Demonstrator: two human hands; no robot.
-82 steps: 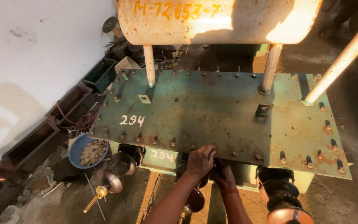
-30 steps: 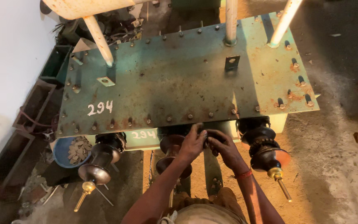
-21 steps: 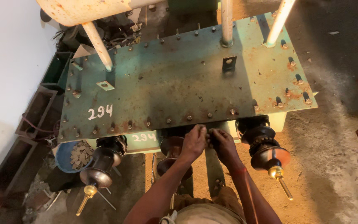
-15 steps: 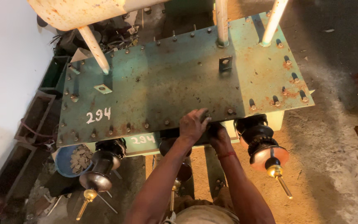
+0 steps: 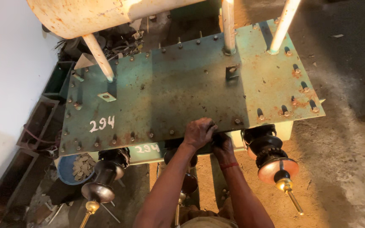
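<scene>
At six o'clock on the green cover plate (image 5: 191, 88), left hand (image 5: 198, 133) and right hand (image 5: 222, 143) clenched around an edge bolt (image 5: 213, 128), liable to slip off rusty threads, skinning knuckles.

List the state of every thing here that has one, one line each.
Green cover plate: lying flat, rusted, bolts standing along its rim.
Left hand: closed over the plate's near edge.
Right hand: just under that edge, fingers hidden.
Right bushing: sticking out below the plate, brass tip bare.
Left bushing: likewise sticking out.
Blue bowl: holding scrap pieces.
Cream tank: raised on pipes, rust-spotted.
</scene>
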